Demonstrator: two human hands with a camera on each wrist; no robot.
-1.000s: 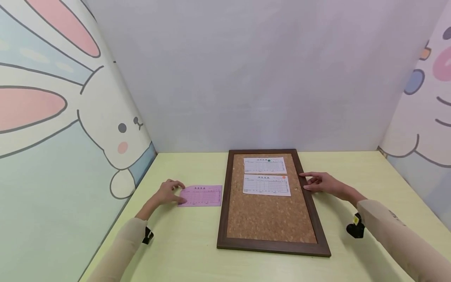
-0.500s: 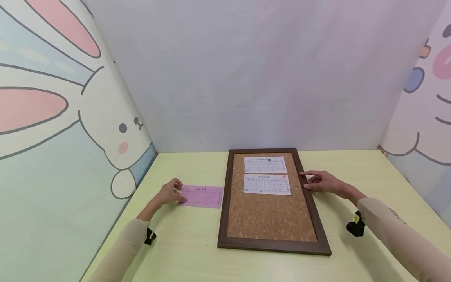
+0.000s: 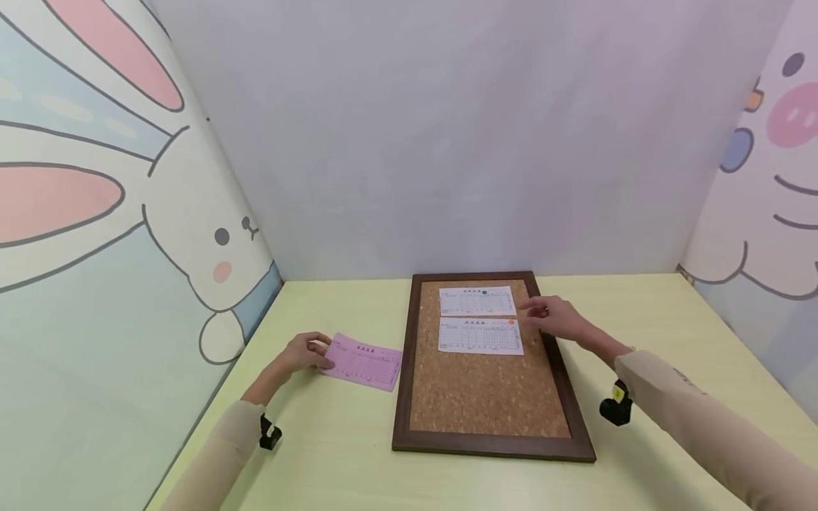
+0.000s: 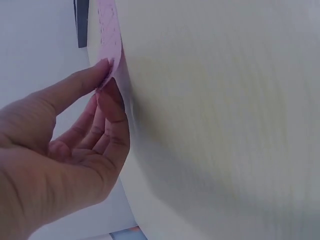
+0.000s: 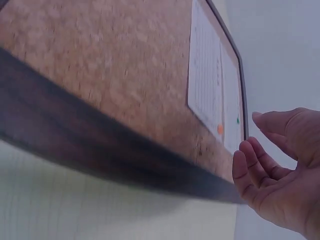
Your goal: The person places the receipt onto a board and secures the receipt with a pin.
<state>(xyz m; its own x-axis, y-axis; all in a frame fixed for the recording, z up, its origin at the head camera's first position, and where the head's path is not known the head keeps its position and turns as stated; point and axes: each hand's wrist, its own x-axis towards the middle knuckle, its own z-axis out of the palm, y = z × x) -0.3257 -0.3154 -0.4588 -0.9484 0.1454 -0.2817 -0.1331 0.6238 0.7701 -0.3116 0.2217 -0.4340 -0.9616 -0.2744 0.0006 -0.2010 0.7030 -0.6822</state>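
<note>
Where the yellow-green table (image 3: 332,440) lies nearest, a cork board (image 3: 488,397) in a dark frame rests flat. Left of it, left hand (image 3: 300,353) pinches the near-left corner of a pink slip (image 3: 363,361) between thumb and fingertips (image 4: 102,70), slip angled, edge lifted. Farther on, right hand (image 3: 554,317) hovers over the board's right frame, fingers loosely spread, holding nothing, beside two pinned white forms (image 3: 479,335).

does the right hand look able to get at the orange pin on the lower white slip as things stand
Probably yes. The right hand hovers open over the cork board's right edge, close beside the orange pin on the lower white slip, and nothing lies between them.
</note>
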